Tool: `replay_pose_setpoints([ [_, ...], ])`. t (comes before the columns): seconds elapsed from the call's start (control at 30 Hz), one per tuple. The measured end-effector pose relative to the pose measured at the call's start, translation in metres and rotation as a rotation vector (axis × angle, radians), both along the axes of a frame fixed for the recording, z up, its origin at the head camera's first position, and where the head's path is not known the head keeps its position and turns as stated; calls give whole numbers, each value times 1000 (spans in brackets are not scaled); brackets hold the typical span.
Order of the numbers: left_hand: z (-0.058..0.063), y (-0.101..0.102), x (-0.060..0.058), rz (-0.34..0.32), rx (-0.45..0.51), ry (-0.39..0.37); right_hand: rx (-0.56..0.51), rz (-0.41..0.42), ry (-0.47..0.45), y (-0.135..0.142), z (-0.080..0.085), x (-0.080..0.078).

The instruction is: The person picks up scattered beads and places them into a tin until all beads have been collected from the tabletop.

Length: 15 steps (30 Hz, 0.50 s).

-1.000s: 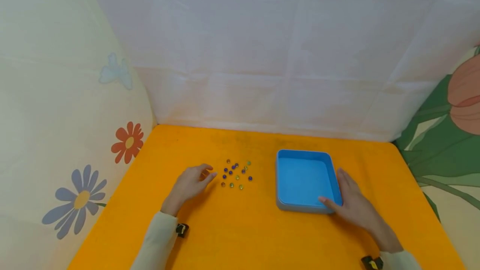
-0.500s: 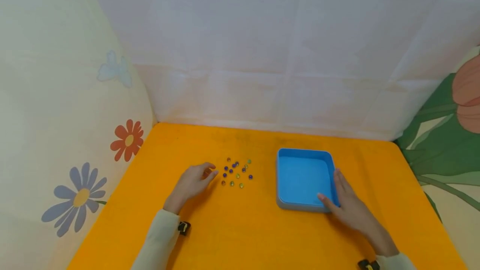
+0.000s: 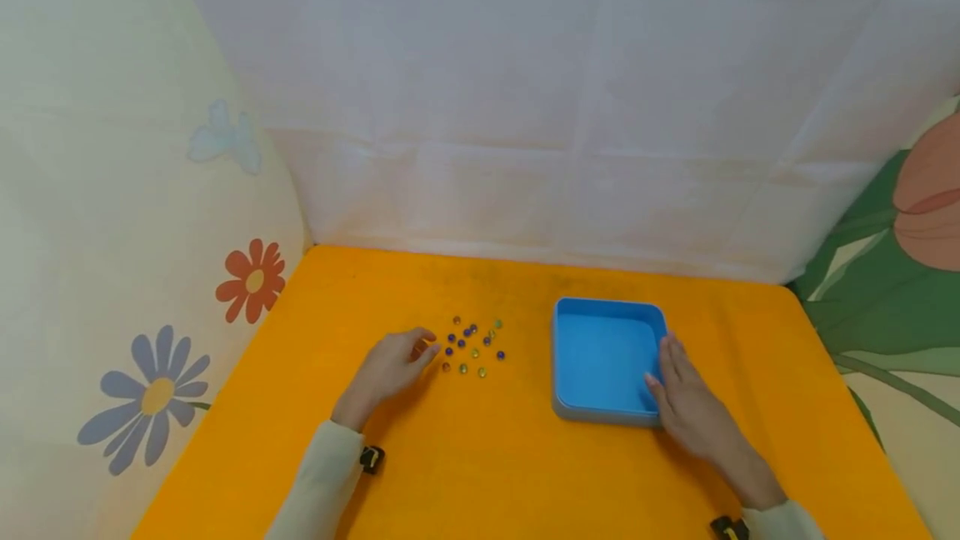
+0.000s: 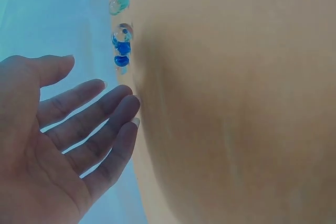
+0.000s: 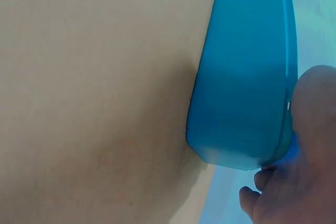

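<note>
Several small glass marbles (image 3: 475, 352), in dark blue, green and amber, lie spread on the orange tabletop, left of a square blue box. My left hand (image 3: 393, 369) hovers just left of them, thumb and fingers apart and nothing between them. In the left wrist view its palm (image 4: 47, 171) faces the camera, with a few marbles (image 4: 122, 48) beyond the fingertips. The open-topped blue box (image 3: 607, 361) has only its bare bottom showing. At its right wall, my right hand (image 3: 697, 411) holds the rim, thumb over the edge and fingers along the outside.
The orange tabletop (image 3: 480, 473) meets a white cloth backdrop (image 3: 465, 107) at its far edge. Flower-printed cloth (image 3: 97, 232) hangs at the left, and cloth with a large tulip print (image 3: 870, 273) at the right. A small black device (image 3: 371, 459) sits at the left wrist.
My right hand has shifted left against the box wall, its thumb drawing in toward the rim. My left hand has edged slightly right toward the marbles. Box and marbles stay in place.
</note>
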<state>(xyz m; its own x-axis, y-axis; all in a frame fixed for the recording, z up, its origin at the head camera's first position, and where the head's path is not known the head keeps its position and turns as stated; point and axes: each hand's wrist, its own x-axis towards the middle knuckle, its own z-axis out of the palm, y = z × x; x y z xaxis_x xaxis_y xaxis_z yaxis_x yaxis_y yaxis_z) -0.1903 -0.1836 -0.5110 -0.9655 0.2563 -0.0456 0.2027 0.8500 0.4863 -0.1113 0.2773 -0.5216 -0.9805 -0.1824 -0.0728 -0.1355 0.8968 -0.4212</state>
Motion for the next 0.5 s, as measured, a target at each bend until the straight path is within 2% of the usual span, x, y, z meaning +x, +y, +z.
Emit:
replay_pose_setpoints([
  [0.2,1,2,2,1,1,-9,51,14,29,-3,1,3],
  [0.27,2,2,4,-8,7,-8,58,12,38,-5,5,6],
  [0.5,7,3,11,-86,32,-3,65,-9,34,-9,21,15],
])
